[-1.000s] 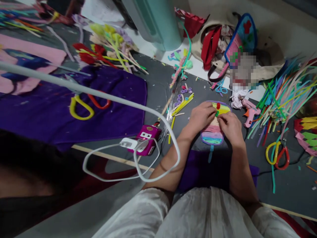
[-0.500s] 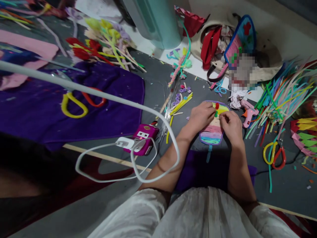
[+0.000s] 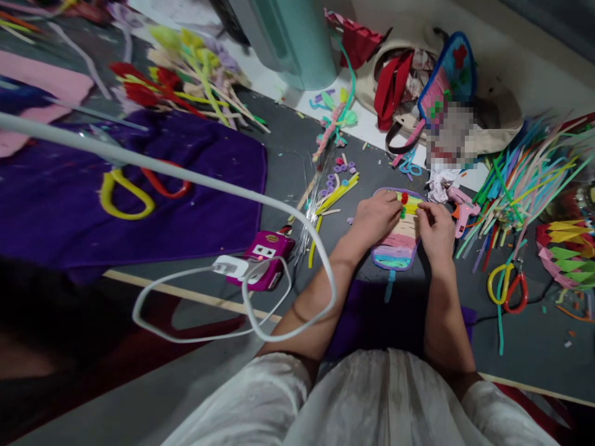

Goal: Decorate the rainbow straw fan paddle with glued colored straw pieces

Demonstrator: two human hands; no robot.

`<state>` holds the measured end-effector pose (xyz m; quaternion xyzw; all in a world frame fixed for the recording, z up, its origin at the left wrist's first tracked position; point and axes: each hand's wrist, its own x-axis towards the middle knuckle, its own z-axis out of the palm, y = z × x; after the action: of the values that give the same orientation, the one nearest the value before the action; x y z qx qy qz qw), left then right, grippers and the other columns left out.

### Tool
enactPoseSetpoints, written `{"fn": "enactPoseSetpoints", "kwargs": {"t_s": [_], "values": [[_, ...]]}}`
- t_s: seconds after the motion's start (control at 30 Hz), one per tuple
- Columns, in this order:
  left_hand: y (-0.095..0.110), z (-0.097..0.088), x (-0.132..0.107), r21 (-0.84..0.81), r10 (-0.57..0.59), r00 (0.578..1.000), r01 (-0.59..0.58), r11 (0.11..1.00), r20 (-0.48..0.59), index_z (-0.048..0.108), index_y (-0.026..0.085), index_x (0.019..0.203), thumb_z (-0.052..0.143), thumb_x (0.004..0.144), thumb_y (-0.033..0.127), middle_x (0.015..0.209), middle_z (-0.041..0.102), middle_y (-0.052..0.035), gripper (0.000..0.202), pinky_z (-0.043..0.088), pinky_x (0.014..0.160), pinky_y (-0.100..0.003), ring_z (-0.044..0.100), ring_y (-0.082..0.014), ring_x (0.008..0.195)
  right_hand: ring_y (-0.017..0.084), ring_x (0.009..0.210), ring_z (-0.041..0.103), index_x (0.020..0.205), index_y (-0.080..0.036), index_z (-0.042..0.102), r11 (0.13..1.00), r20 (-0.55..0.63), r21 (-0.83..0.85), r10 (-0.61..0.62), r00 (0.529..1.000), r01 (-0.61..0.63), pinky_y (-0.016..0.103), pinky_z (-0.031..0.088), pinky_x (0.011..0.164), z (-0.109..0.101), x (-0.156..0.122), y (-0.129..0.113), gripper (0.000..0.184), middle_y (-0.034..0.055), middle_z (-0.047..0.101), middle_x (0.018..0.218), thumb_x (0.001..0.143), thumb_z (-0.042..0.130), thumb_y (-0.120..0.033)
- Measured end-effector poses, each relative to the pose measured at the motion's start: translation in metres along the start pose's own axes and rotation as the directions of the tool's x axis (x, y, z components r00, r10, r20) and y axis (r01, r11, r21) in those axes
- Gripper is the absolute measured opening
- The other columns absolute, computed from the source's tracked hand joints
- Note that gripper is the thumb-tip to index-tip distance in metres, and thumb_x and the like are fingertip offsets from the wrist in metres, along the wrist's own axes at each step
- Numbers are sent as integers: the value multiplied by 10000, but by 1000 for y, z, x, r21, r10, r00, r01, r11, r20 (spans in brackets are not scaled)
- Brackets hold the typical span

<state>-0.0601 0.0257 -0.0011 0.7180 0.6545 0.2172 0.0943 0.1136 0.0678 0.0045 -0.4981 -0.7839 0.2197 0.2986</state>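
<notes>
A popsicle-shaped pipe-cleaner piece (image 3: 400, 238) lies flat, with yellow, cream, pink and blue stripes, a purple edge and a blue stick at its near end. My left hand (image 3: 379, 217) rests over its upper left side, fingers bent and closed on the edge. Beside those fingertips sit a small red pipe-cleaner bit (image 3: 404, 198) and a green one (image 3: 403, 212). At the right edge of the piece, my right hand (image 3: 437, 232) has thumb and forefinger pinched together; I cannot make out what is between them.
A pink glue gun (image 3: 463, 210) and bundled pipe cleaners (image 3: 515, 192) lie right, with red-and-yellow-handled scissors (image 3: 507, 286) nearer me. A magenta power socket (image 3: 264, 254) with a white cable (image 3: 325, 260) looping over my left forearm is at left. Behind stands a cloth bag (image 3: 502, 124).
My right fingertips have shifted slightly right, away from the green bit, toward the edge of the piece. My left hand stays on it. The whole view has shifted a little.
</notes>
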Motion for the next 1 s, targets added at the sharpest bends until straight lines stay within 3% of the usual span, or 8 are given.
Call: {"fn": "enactPoseSetpoints", "kwargs": {"t_s": [0.13, 0.33, 0.53, 0.6, 0.73, 0.87, 0.93, 1.0], "values": [[-6, -6, -2, -78, -62, 996, 58, 995, -57, 739, 191, 1045, 492, 1009, 277, 1019, 711, -95, 264, 495, 825, -354, 635, -243, 1025, 248, 944, 607, 1102, -225, 735, 998, -26, -32, -46, 999, 45, 416, 498, 908, -5, 11, 3, 273, 86, 681, 979, 962, 504, -264], [-16, -8, -3, -164, -240, 932, 201, 966, -271, 678, 192, 1213, 468, 1003, 239, 1093, 694, -98, 301, 489, 944, -377, 618, -252, 1088, 285, 1112, 518, 1245, -277, 723, 948, 133, -237, -185, 974, 213, 459, 470, 958, 0, 44, -13, 533, 115, 596, 1153, 854, 457, -32], [-10, -12, -2, -184, -281, 925, 239, 954, -254, 673, 175, 1233, 444, 1007, 235, 1110, 683, -121, 327, 477, 952, -395, 607, -273, 1103, 315, 1070, 482, 892, -208, 749, 908, 247, -348, -152, 957, 234, 460, 458, 911, 0, 65, -18, 207, 134, 586, 1071, 880, 551, -150], [-10, -12, -2, -202, -289, 920, 240, 950, -265, 678, 178, 1217, 441, 1007, 230, 1108, 684, -119, 322, 474, 957, -395, 604, -271, 1108, 301, 1038, 496, 832, -216, 723, 916, 189, -338, -158, 969, 215, 449, 459, 902, -11, 64, -15, 170, 115, 595, 1002, 896, 566, -206], [-12, -11, -1, -228, -300, 905, 238, 944, -301, 684, 189, 1196, 447, 1003, 225, 1099, 689, -107, 307, 472, 958, -390, 605, -262, 1105, 272, 1010, 543, 865, -224, 703, 949, -45, -281, -164, 985, 145, 436, 461, 922, -46, 54, -10, 192, 89, 607, 967, 939, 545, -304], [-10, -12, 0, -253, -325, 908, 260, 932, -265, 681, 184, 1195, 452, 1002, 227, 1124, 683, -119, 302, 467, 963, -400, 600, -275, 1127, 289, 1002, 578, 827, -215, 667, 962, -346, -269, -44, 937, -54, 459, 458, 914, -80, 35, -7, 351, 105, 579, 946, 997, 428, -407], [-9, -13, 0, -270, -337, 909, 270, 924, -245, 685, 183, 1168, 450, 1002, 226, 1129, 678, -124, 291, 465, 967, -406, 597, -281, 1139, 321, 1037, 581, 806, -216, 649, 940, -423, -296, 28, 906, -167, 494, 447, 926, -89, 26, -6, 409, 122, 566, 936, 1013, 365, -425], [-10, -14, 0, -295, -348, 907, 274, 915, -238, 697, 187, 1102, 460, 996, 229, 1106, 681, -120, 263, 469, 954, -405, 603, -277, 1118, 351, 1136, 557, 904, -206, 663, 927, -441, -327, 23, 897, -185, 518, 442, 944, -90, 17, -6, 356, 162, 566, 1041, 1001, 391, -415]]}}
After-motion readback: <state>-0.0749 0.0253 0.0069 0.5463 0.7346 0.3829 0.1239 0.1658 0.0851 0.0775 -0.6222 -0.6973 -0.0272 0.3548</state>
